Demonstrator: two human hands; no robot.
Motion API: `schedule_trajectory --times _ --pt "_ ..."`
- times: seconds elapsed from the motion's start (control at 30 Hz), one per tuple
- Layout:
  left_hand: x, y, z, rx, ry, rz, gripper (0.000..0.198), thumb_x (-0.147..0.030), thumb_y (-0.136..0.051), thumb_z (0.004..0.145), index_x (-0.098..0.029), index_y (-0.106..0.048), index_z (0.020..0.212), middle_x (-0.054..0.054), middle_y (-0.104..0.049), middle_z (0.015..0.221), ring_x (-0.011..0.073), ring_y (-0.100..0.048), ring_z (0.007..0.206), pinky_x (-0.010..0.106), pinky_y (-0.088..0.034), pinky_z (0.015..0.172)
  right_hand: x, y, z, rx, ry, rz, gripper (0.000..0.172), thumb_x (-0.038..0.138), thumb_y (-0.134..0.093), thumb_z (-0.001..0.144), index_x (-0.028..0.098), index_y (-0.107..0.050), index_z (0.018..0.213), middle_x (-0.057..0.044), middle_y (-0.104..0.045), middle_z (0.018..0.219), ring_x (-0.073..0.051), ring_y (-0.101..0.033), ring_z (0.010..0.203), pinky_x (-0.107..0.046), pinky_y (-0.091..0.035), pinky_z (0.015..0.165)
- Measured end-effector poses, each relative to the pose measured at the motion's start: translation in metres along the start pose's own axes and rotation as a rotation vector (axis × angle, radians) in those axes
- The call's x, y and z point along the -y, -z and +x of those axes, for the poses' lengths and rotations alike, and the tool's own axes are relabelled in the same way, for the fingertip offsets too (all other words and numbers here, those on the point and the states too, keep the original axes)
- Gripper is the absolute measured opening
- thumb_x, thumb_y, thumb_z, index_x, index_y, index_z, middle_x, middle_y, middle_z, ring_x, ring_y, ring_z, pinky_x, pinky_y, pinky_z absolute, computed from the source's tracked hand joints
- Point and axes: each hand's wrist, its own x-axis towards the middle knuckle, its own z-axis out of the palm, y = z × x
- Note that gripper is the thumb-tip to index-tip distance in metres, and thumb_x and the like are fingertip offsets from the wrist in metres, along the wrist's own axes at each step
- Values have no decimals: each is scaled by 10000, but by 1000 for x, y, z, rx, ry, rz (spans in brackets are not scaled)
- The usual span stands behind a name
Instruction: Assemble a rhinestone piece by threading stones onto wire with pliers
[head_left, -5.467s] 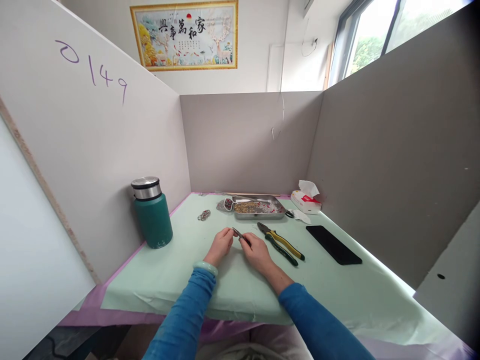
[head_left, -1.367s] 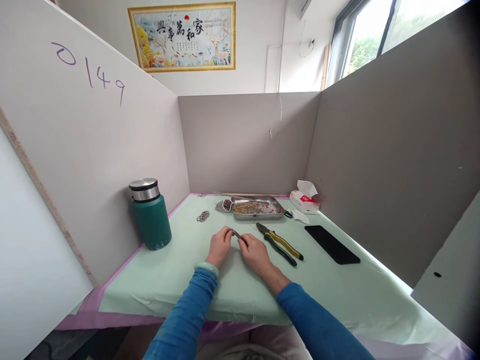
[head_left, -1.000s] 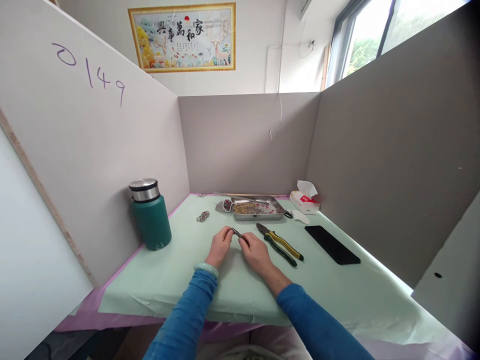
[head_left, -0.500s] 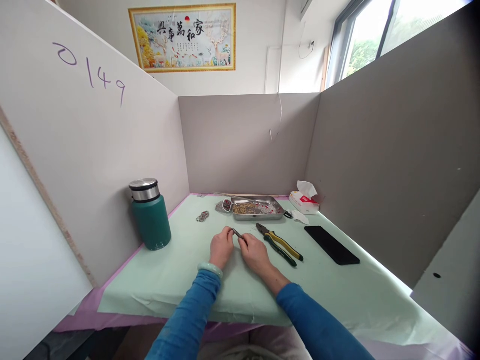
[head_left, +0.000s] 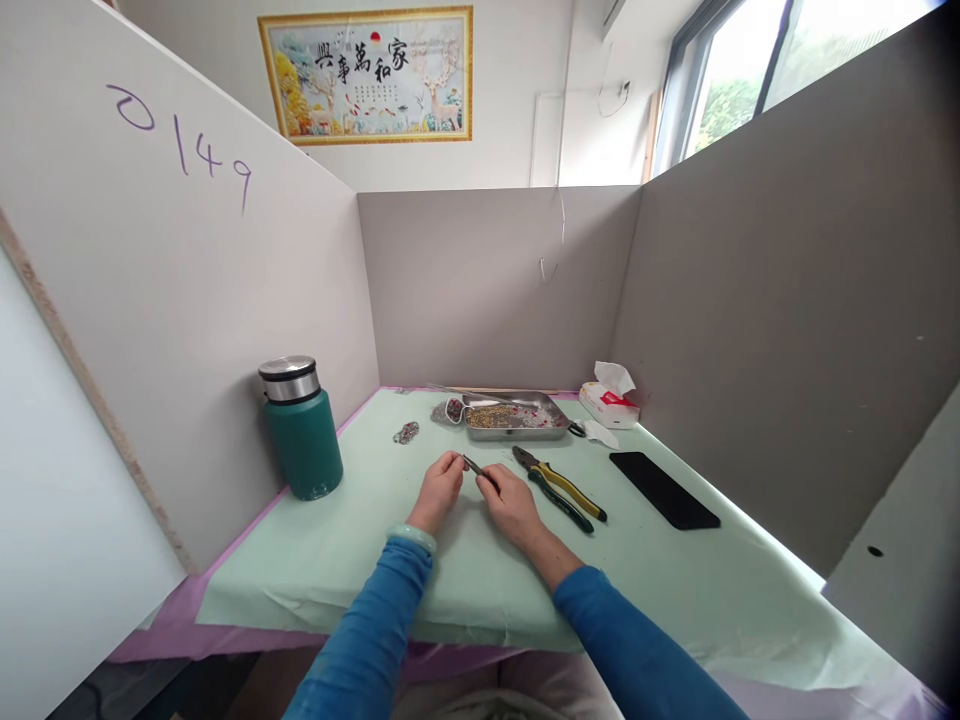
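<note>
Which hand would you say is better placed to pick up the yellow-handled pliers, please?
Likely the right hand: the pliers lie right beside it, the left hand sits farther away, though both pinch a small tool.

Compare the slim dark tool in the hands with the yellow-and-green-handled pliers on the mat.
The slim dark metal tool is far smaller and thinner than the yellow-and-green-handled pliers. The tool is gripped in the right hand, its tip at the fingers of the left hand; the pliers lie untouched on the pale green mat. The tool shows no coloured grips; the pliers do. Both point away and leftward.
</note>
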Motion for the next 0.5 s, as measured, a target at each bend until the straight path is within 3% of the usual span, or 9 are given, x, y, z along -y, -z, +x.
schedule_trajectory --times 0.1,0.27,0.5 --pt "-2 5 -1 101 69 -144 283 -468 -496 802 -196 -445 739 -127 -179 452 50 -118 362 176 -110 349 2 1 0 7 31 31 218 296 -402 899 197 -592 856 -32 -606 832 -159 -551 795 -241 -390 705" --pt "-4 10 -3 232 125 -309 305 -459 -557 783 -194 -425 708 -129 -160 450 39 -111 356 157 -98 335 4 3 -1 2 58 63 223 287 -397 899 193 -596 863 -39 -603 826 -160 -543 786 -250 -395 712" --pt "-4 12 -4 305 144 -402 292 -425 -550 802 -191 -415 693 -126 -154 447 35 -112 342 147 -103 333 4 5 -1 8 76 91 225 290 -393 898 196 -594 856 -33 -596 810 -157 -539 763 -252 -401 704"
